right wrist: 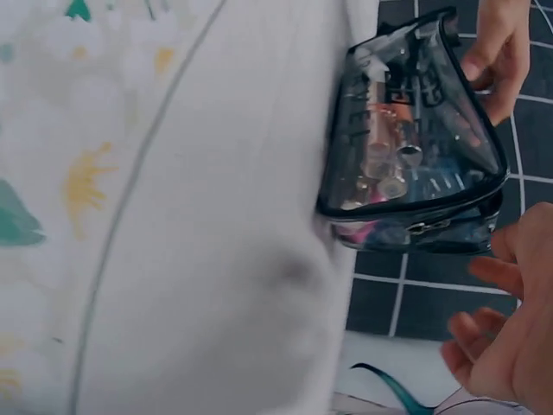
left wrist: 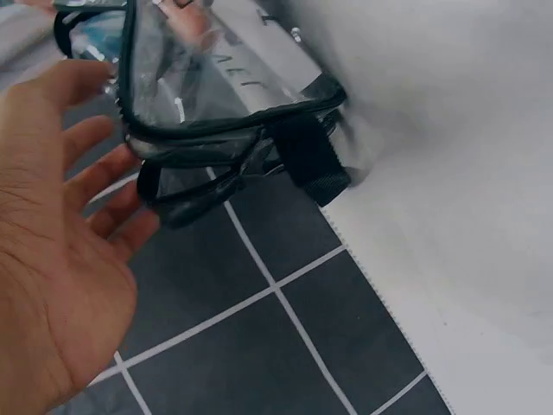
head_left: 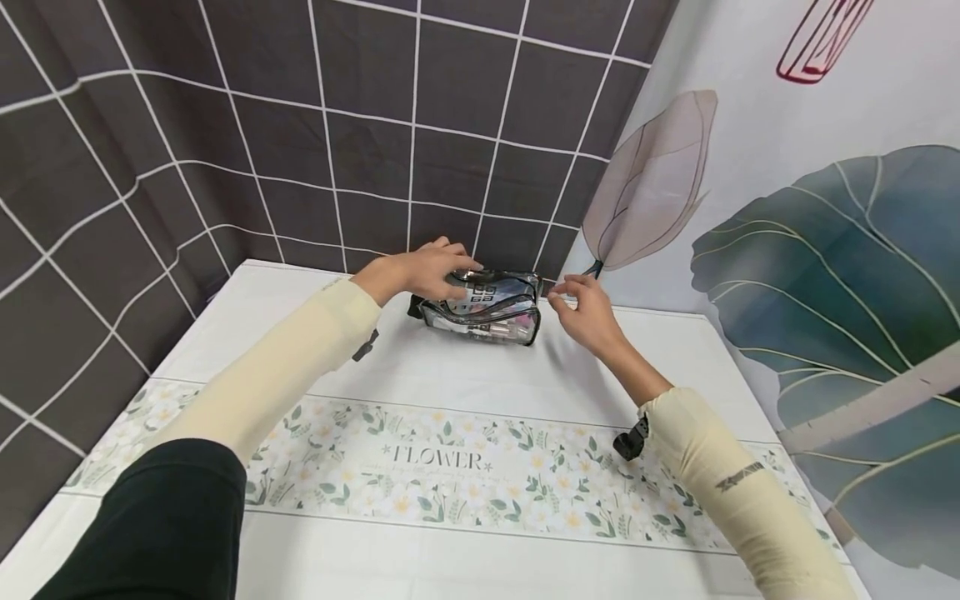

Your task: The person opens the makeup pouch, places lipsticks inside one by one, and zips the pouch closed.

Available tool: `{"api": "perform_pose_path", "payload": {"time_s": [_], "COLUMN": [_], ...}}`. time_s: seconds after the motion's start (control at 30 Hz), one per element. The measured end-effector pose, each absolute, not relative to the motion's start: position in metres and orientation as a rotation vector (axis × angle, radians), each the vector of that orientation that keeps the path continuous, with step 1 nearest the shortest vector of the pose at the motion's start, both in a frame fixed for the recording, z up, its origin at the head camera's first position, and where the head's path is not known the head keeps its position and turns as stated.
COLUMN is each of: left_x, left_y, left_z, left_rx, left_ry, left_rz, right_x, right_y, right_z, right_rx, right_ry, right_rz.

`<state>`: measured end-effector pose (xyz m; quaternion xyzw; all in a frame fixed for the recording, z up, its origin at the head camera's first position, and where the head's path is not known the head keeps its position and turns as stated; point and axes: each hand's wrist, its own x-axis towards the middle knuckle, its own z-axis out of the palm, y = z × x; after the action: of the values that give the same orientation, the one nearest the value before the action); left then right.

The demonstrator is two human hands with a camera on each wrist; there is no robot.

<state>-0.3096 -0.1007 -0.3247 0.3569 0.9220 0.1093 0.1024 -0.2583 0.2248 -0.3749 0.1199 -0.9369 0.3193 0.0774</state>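
Observation:
A clear zip pouch [head_left: 480,321] with black trim lies near the far edge of the white table, small cosmetic-like items [right wrist: 393,143] visible through its plastic. My left hand [head_left: 431,271] reaches over the pouch's left upper part. In the left wrist view, that hand [left wrist: 78,233] has loosely bent, spread fingers, with the tips at the black edge of the pouch [left wrist: 216,125]. My right hand [head_left: 588,312] hovers just off the pouch's right end. Its fingers are slightly bent and hold nothing, near the zipper [right wrist: 428,227] in the right wrist view.
A white table cover [head_left: 300,550] carries a floral band [head_left: 442,467] with the word FLOWER. Behind the table hangs a dark gridded cloth [head_left: 367,158]. On the right is a pale wall covering with large printed leaves [head_left: 847,275]. Black wrist devices [head_left: 632,439] sit at both sleeves.

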Motion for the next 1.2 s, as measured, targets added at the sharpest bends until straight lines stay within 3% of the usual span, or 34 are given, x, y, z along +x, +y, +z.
{"api": "perform_pose_path", "payload": {"time_s": [0.4,1.2], "left_x": [-0.301,-0.299], "left_y": [-0.077,-0.064], "left_z": [-0.342,-0.352], "left_rx": [1.044,1.043], "left_ry": [2.762,2.828], "left_rz": [0.183,0.21], "right_x": [-0.271,-0.277], "right_y": [0.223,0.222], "right_z": [-0.398,-0.411], "right_rx": [0.221,0.264], "right_ry": [-2.977,-2.992], "right_rz": [1.236,1.305]}}
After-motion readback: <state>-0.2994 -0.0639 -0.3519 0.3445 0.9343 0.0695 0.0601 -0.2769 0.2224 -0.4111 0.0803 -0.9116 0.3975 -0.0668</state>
